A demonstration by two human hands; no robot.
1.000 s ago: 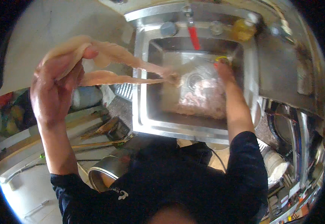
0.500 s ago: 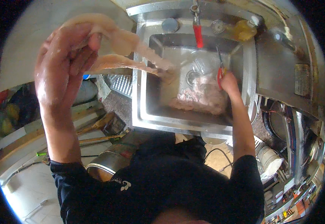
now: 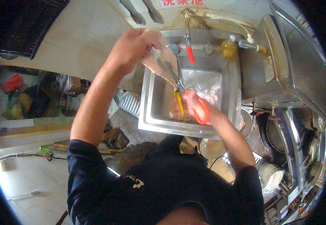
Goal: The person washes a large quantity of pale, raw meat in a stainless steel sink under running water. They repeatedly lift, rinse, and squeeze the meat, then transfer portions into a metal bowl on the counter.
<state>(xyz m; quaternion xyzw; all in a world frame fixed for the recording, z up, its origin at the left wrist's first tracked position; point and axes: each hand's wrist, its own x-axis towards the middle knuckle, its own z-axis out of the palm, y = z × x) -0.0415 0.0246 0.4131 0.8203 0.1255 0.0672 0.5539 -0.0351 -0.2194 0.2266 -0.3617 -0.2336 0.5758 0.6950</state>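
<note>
My left hand (image 3: 135,47) is raised over the far left of the sink, its fingers closed on a long, pale strip of raw intestine (image 3: 155,68). The strip hangs in folds down toward the basin. Inside the handles of a pair of scissors (image 3: 179,83), one red and one yellow, my right hand (image 3: 196,102) is closed. The scissors' blades are spread and point up at the hanging strip; whether they touch it I cannot tell. More raw pinkish pieces (image 3: 212,93) lie in the metal sink (image 3: 142,112), partly hidden behind my right hand.
A tap (image 3: 187,35) with a red end hangs over the sink's far side. At the far right corner stands a bottle of yellow liquid (image 3: 228,48). A large metal cabinet (image 3: 288,63) borders the right side. Below it are a white bucket (image 3: 271,177) and pans.
My left hand has moved right and away from me with the intestine. My right hand has brought the scissors left and nearer, beside the hanging strip. The view has shifted too.
</note>
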